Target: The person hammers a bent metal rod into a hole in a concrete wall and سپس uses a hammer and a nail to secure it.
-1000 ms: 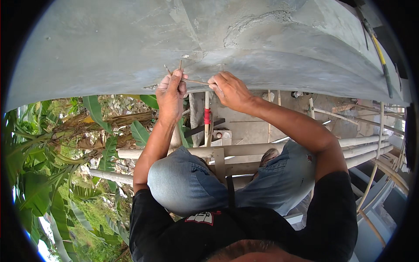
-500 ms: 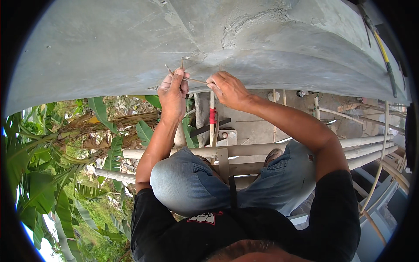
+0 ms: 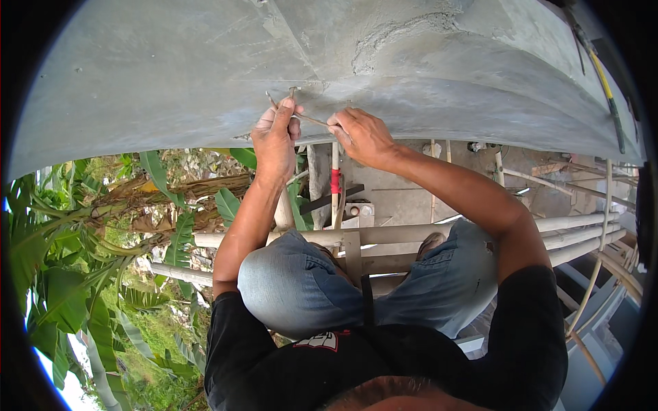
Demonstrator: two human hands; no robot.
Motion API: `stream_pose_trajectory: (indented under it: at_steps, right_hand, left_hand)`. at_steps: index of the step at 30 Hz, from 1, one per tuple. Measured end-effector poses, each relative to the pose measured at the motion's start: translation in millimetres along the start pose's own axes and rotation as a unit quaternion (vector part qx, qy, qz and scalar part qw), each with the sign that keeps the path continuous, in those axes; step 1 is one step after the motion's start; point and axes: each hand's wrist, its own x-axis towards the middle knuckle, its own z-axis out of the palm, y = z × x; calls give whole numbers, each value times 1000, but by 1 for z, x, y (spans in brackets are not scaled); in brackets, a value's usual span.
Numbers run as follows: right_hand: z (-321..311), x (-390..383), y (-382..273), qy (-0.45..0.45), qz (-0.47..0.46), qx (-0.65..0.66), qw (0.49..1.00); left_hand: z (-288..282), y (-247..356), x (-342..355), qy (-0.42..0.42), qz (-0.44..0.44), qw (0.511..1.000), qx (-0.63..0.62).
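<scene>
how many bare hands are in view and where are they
2: the left hand, near the grey surface, and the right hand, to its right, with a thin rod gripped between them. No other hand shows.

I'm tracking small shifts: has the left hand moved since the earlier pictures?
Yes: the left hand has shifted slightly up and right, nearer the rough patch on the grey surface.

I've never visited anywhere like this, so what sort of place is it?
Probably an outdoor building site: there's a grey cement-like surface with rough patches, bamboo-like poles suggesting scaffolding, and broad-leaved plants to the left.
</scene>
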Motion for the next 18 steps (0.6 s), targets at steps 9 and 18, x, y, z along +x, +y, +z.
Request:
stream_pose_trajectory:
  at_steps: [9,18]
  right_hand:
    - [3,-1,-5,-21,27,-10,999]
    - [3,-4,5,-20,40,11,999]
  left_hand:
    - [-10,-7,-5,-13,9,999,29]
    - [-11,-16,-8,-8,10,999,34]
